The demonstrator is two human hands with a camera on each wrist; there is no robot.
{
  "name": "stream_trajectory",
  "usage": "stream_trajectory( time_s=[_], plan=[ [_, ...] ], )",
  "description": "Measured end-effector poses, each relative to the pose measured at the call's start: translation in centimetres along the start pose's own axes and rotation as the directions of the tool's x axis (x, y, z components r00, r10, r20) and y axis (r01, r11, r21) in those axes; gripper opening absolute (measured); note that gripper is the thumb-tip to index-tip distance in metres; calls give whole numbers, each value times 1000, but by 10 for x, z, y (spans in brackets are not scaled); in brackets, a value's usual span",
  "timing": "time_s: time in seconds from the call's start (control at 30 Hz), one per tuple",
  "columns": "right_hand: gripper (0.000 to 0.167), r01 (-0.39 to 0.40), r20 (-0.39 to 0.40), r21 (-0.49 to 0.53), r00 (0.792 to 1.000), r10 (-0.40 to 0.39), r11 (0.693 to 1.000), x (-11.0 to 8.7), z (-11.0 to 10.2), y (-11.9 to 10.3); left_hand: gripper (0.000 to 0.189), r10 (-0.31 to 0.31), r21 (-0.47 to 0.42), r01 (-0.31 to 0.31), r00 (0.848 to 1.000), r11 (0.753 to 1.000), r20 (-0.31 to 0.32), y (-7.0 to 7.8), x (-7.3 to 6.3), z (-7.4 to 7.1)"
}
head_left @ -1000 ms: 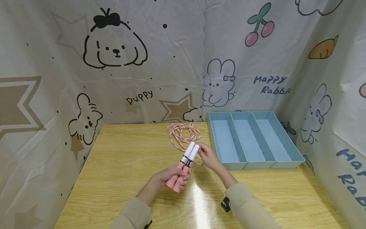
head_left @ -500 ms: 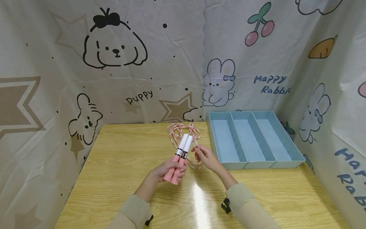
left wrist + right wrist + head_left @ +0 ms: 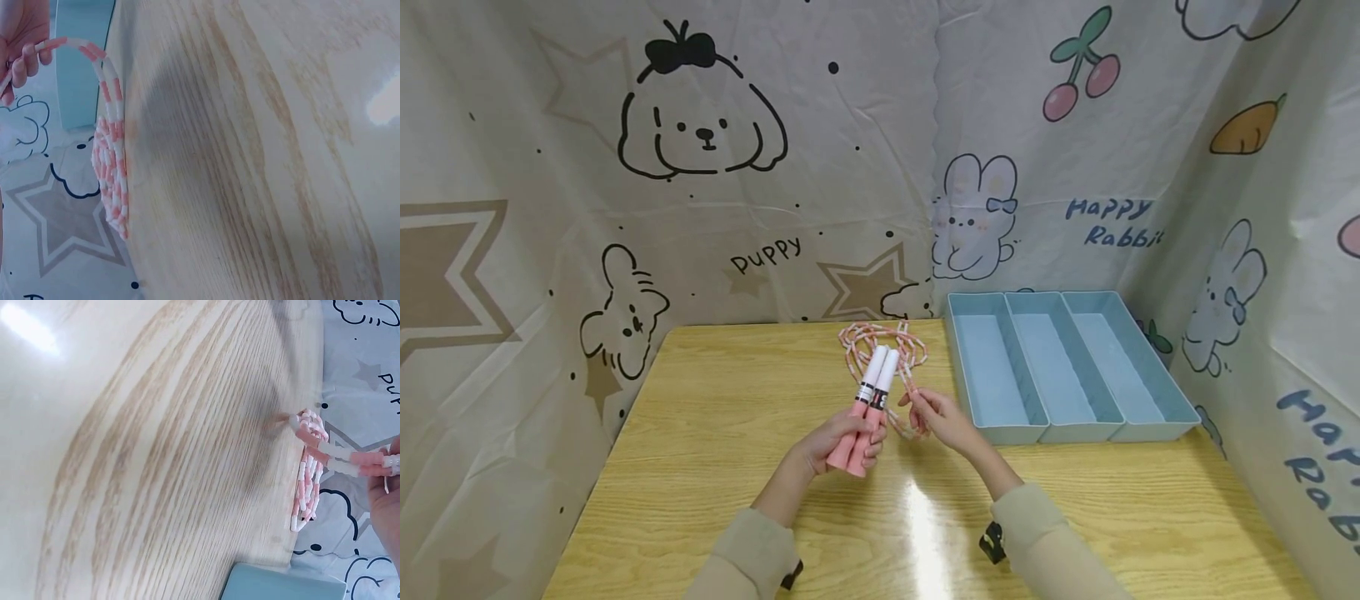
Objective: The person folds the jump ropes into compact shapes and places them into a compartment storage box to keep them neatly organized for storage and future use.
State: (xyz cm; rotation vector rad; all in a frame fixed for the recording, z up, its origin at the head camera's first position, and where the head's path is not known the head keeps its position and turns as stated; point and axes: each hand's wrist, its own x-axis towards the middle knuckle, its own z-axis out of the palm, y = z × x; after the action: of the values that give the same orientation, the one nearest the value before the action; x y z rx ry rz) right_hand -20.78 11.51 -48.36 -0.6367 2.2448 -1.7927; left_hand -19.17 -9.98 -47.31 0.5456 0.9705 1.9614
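Two pink-and-white jump rope handles (image 3: 865,408) lie side by side in my left hand (image 3: 835,442), which grips them by their pink ends, white ends pointing away and up. My right hand (image 3: 942,419), just right of the handles, pinches strands of the beaded rope (image 3: 350,461). In the right wrist view two pink-and-white strands run from the fingers (image 3: 382,490) toward the table. The rest of the beaded rope (image 3: 859,335) lies in a loose coil at the table's far edge, seen beyond the handles. In the left wrist view the rope (image 3: 109,169) arcs up to the right hand (image 3: 25,37).
A light blue tray (image 3: 1045,433) with three long compartments stands at the back right, close to my right hand. The wooden table (image 3: 715,400) ends at a printed cloth (image 3: 850,192) hung behind it and along both sides.
My left hand has moved the handles slightly left and away from me. My right hand has come from beside the handles' white tips down onto the rope strands, drawing them slightly nearer.
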Motion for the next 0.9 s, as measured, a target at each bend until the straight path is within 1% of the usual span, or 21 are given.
stream_trajectory(
  time_s=[0.13,0.3,0.4,0.57,0.67,0.77,0.9],
  plan=[
    [27,8,42,17,999,-9,1000,-1,0,0,26,10,-11,-10,1000,1000,-3,1,0,-1],
    [30,26,57,29,998,-28,999,-2,-1,0,26,18,-33,-17,1000,999,10,1,1,-3],
    [32,18,69,38,997,-21,999,-2,-2,1,27,33,-51,-32,999,998,19,1,0,-5],
    [34,-9,81,40,997,6,999,-2,-2,1,29,74,-46,-75,997,996,-12,1,-1,-8],
    [33,-21,80,40,997,18,999,-2,-3,1,29,81,-39,-82,996,996,-34,2,-1,-8],
    [31,-29,85,50,996,25,998,-2,-3,1,29,79,-40,-80,996,996,-33,3,-1,-8],
    [30,-26,97,51,995,21,998,-3,-5,2,30,103,-57,-107,993,993,-55,1,-2,-11]
  ],
)
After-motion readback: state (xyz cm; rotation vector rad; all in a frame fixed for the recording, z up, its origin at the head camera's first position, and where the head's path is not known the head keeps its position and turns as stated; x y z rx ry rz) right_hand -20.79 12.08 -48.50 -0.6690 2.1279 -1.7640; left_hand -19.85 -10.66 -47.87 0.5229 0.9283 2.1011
